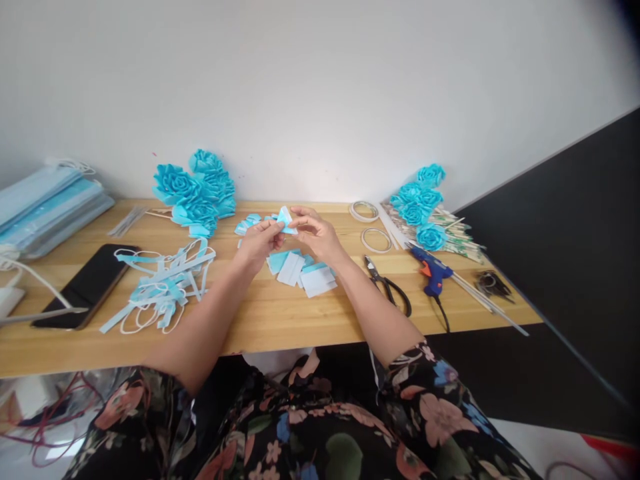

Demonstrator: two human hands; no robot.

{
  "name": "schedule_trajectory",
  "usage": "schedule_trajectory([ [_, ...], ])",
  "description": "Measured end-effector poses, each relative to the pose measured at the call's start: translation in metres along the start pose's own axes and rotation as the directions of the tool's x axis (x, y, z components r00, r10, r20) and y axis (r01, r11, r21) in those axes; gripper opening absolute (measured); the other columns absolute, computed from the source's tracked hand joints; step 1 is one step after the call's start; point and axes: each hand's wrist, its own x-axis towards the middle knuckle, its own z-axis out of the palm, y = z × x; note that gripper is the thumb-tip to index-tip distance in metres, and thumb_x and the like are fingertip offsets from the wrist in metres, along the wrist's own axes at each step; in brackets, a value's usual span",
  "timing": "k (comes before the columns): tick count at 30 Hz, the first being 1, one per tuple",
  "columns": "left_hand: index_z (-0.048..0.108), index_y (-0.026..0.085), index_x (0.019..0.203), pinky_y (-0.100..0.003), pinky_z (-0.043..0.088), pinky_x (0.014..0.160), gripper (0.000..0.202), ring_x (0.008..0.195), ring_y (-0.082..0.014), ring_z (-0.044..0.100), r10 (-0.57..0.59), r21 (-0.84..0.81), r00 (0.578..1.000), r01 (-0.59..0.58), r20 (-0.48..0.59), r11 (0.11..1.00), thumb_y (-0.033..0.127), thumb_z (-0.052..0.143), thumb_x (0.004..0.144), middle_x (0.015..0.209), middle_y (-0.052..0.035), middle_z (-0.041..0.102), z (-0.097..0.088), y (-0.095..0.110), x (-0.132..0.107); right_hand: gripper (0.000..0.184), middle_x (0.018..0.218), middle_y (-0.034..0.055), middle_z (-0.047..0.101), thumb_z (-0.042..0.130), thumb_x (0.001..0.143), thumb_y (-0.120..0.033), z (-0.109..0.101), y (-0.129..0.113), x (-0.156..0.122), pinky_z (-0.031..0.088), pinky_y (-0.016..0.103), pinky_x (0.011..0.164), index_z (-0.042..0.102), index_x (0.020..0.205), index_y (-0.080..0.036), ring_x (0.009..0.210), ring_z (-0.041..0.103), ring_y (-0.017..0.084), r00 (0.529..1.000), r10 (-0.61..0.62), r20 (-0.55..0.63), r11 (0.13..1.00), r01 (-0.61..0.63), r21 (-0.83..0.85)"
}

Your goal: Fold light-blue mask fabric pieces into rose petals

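Note:
Both my hands meet above the middle of the wooden table [280, 320]. My left hand [260, 240] and my right hand [315, 235] pinch the same small folded piece of light blue mask fabric [286, 219] between their fingertips, held a little above the tabletop. Directly beneath lie several cut blue and white fabric rectangles [303, 270]. A few more small blue pieces [247, 223] lie just behind my left hand.
Blue fabric roses [195, 190] are heaped at the back left, with more roses on sticks [423, 207] at the back right. Also on the table: cut mask strips and ear loops [163, 283], phone [87, 283], stacked masks [45, 203], scissors [387, 285], blue glue gun [433, 270], tape rings [375, 239].

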Motion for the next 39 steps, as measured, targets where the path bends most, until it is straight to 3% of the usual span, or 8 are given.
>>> schedule_trajectory([
  [7, 0.059, 0.016, 0.064, -0.023, 0.038, 0.053, 0.032, 0.049, -0.0081, 0.048, 0.123, 0.181, 0.992, -0.114, -0.039, 0.977, 0.043, 0.077, 0.069, 0.057, 0.0003, 0.059, -0.001, 0.000, 0.000, 0.019, 0.124, 0.0040, 0.065, 0.070, 0.079, -0.041, 0.002, 0.005, 0.000, 0.047, 0.033, 0.098, 0.071, 0.086, -0.023, 0.118, 0.060, 0.020, 0.998, 0.061, -0.019, 0.994, -0.059, 0.087],
  [12, 0.061, 0.016, 0.067, -0.023, 0.039, 0.053, 0.029, 0.049, -0.0085, 0.048, 0.189, 0.280, 0.981, -0.171, -0.038, 0.944, 0.042, 0.074, 0.072, 0.056, 0.0008, 0.059, 0.002, 0.003, -0.004, 0.029, 0.090, 0.0010, 0.070, 0.070, 0.077, -0.048, 0.006, 0.006, 0.000, 0.047, 0.028, 0.084, 0.067, 0.083, -0.020, 0.086, 0.063, 0.015, 0.982, 0.175, -0.066, 0.982, -0.169, 0.087],
  [16, 0.062, 0.016, 0.068, -0.023, 0.039, 0.053, 0.028, 0.050, -0.0086, 0.048, 0.188, 0.291, 0.982, -0.170, -0.034, 0.941, 0.041, 0.075, 0.071, 0.057, 0.0008, 0.059, 0.003, 0.002, -0.004, 0.029, 0.079, -0.0011, 0.066, 0.072, 0.075, -0.047, 0.007, 0.004, -0.001, 0.045, 0.026, 0.075, 0.065, 0.080, -0.019, 0.073, 0.057, 0.012, 0.978, 0.187, -0.093, 0.980, -0.179, 0.091],
  [20, 0.062, 0.016, 0.068, -0.023, 0.038, 0.053, 0.027, 0.050, -0.0086, 0.047, 0.182, 0.285, 0.983, -0.166, -0.029, 0.944, 0.040, 0.075, 0.072, 0.057, 0.0007, 0.059, 0.003, 0.001, -0.003, 0.030, 0.080, -0.0008, 0.067, 0.073, 0.074, -0.046, 0.007, 0.003, 0.000, 0.047, 0.027, 0.077, 0.063, 0.084, -0.020, 0.075, 0.059, 0.013, 0.975, 0.200, -0.096, 0.975, -0.188, 0.119],
  [25, 0.062, 0.017, 0.068, -0.023, 0.038, 0.053, 0.027, 0.051, -0.0089, 0.048, 0.183, 0.281, 0.983, -0.170, -0.020, 0.945, 0.041, 0.075, 0.072, 0.058, 0.0003, 0.060, 0.002, 0.000, -0.002, 0.050, 0.086, 0.0000, 0.072, 0.076, 0.070, -0.044, 0.007, 0.004, 0.001, 0.051, 0.032, 0.085, 0.063, 0.114, -0.023, 0.082, 0.065, 0.016, 0.968, 0.238, -0.081, 0.955, -0.218, 0.200],
  [31, 0.065, 0.016, 0.069, -0.023, 0.038, 0.052, 0.027, 0.050, -0.0088, 0.047, 0.174, 0.297, 0.984, -0.154, -0.040, 0.942, 0.041, 0.074, 0.072, 0.059, -0.0002, 0.061, 0.003, 0.000, -0.002, 0.034, 0.096, 0.0031, 0.075, 0.075, 0.071, -0.044, 0.009, 0.003, 0.000, 0.051, 0.032, 0.091, 0.070, 0.096, -0.020, 0.092, 0.067, 0.017, 0.969, 0.239, -0.059, 0.948, -0.220, 0.229],
  [39, 0.063, 0.017, 0.064, -0.023, 0.038, 0.052, 0.029, 0.051, -0.0097, 0.047, 0.162, 0.317, 0.986, -0.138, -0.050, 0.938, 0.042, 0.076, 0.070, 0.054, 0.0008, 0.056, 0.004, 0.000, -0.003, 0.031, 0.095, 0.0023, 0.075, 0.073, 0.074, -0.043, 0.009, 0.009, 0.000, 0.052, 0.032, 0.088, 0.071, 0.095, -0.020, 0.088, 0.068, 0.016, 0.977, 0.213, -0.008, 0.956, -0.206, 0.209],
])
